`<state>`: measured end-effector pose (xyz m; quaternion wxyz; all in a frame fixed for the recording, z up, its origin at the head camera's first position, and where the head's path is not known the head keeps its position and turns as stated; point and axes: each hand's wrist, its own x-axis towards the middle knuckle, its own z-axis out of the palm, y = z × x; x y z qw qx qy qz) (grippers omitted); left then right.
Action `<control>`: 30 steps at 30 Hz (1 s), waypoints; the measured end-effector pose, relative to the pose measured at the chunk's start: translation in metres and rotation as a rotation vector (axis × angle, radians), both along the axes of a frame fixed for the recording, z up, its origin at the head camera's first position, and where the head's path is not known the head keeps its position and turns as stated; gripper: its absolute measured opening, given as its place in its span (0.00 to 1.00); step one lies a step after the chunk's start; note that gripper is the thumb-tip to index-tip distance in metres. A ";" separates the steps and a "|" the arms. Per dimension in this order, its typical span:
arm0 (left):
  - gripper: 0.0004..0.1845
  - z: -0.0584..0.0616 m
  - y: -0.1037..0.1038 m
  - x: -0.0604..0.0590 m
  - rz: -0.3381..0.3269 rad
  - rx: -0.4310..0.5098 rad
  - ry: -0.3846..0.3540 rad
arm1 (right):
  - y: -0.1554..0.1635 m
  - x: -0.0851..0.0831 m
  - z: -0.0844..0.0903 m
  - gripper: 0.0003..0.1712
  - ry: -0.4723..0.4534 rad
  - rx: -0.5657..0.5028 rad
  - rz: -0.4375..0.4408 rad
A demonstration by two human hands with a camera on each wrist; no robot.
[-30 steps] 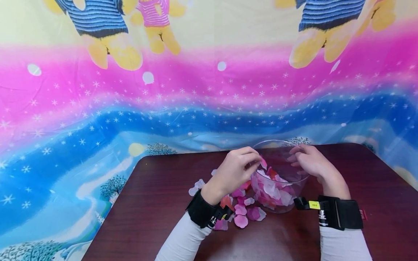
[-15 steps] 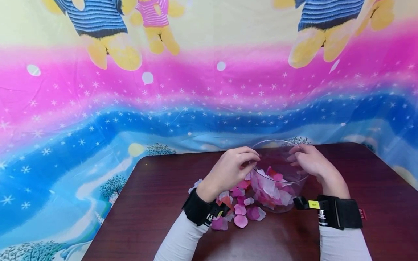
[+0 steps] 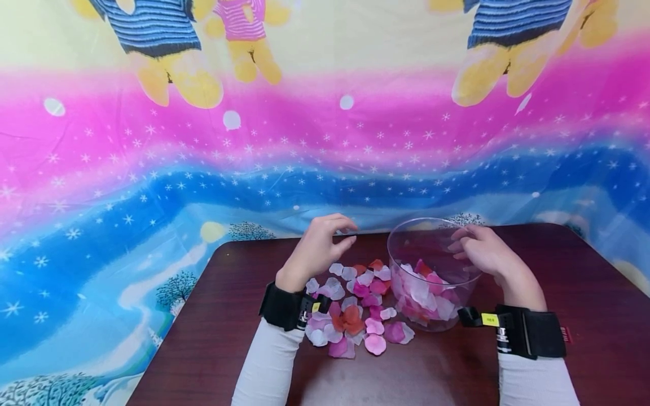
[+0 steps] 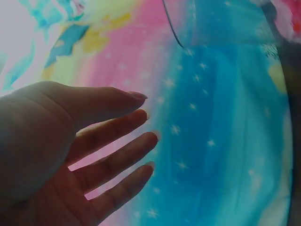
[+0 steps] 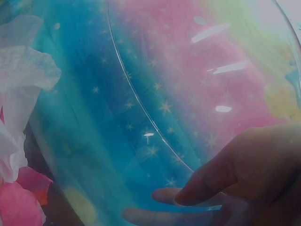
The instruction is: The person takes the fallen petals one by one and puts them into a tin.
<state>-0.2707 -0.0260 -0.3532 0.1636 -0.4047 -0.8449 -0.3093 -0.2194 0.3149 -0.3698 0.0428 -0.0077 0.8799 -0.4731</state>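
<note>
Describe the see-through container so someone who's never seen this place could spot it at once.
Start at the dark reddish-brown table. Right of the loose petals scattered on it stands a round, clear container, held at the rim by the person's right hand. It's the only vessel there, open-topped and partly filled with pink, white and red petals.

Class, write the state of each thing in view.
Clear round container: upright, uncovered, partly filled
Thin pink, white and red petals inside: heaped
Similar petals outside: scattered, overlapping
Dark brown table: strewn with petals
Left grip: relaxed, empty
Right grip: holding the container
Colourful printed cloth: hanging, creased
Black wrist straps: fastened
</note>
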 end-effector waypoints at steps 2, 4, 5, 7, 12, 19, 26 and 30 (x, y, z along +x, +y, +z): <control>0.09 -0.005 0.000 -0.006 0.012 -0.048 -0.035 | 0.001 0.000 0.000 0.25 0.000 0.000 -0.001; 0.09 -0.012 0.002 -0.011 0.015 -0.116 -0.065 | 0.002 0.000 -0.001 0.25 -0.002 -0.002 -0.002; 0.10 -0.016 0.004 -0.013 0.016 -0.154 -0.080 | 0.002 0.000 -0.001 0.25 -0.002 -0.001 -0.003; 0.11 -0.025 0.009 -0.017 0.025 -0.238 -0.111 | 0.002 0.000 -0.001 0.25 -0.002 -0.002 -0.004; 0.16 -0.047 0.027 -0.019 0.081 -0.451 -0.187 | 0.002 0.000 0.000 0.26 -0.005 -0.008 -0.002; 0.13 -0.071 0.042 -0.015 0.116 -0.585 -0.187 | 0.000 0.000 0.001 0.26 -0.011 -0.013 0.002; 0.04 -0.081 0.044 -0.018 0.141 -0.568 -0.186 | 0.000 0.000 0.002 0.25 -0.010 -0.007 0.001; 0.03 -0.082 0.045 -0.019 0.132 -0.560 -0.184 | 0.000 0.001 0.002 0.25 -0.003 -0.012 -0.003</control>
